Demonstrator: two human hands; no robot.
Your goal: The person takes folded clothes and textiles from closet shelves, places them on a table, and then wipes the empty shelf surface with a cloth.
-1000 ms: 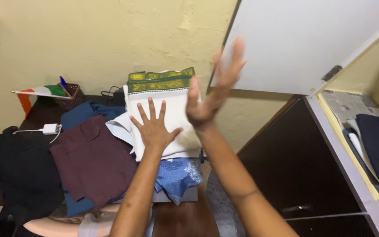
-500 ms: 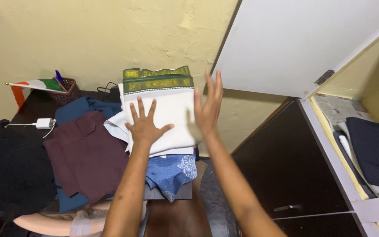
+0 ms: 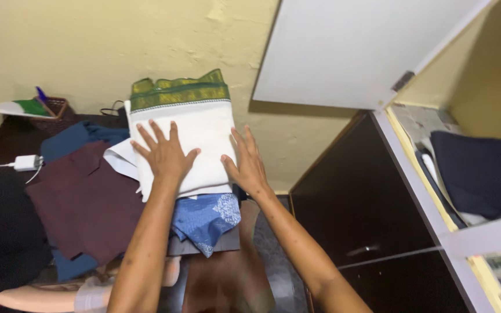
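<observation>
Head view: maroon garment beside white cloth

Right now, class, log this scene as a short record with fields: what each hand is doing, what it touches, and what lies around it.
left hand: left hand lies flat, fingers spread, on the folded white cloth
right hand: right hand presses flat on the cloth's right edge
cloth trim: green and gold border at the far end
under the cloth: blue patterned fabric
left of it: maroon garment over a dark blue garment
far left: white charger, small flag
right side: open cupboard holding a dark folded garment
</observation>
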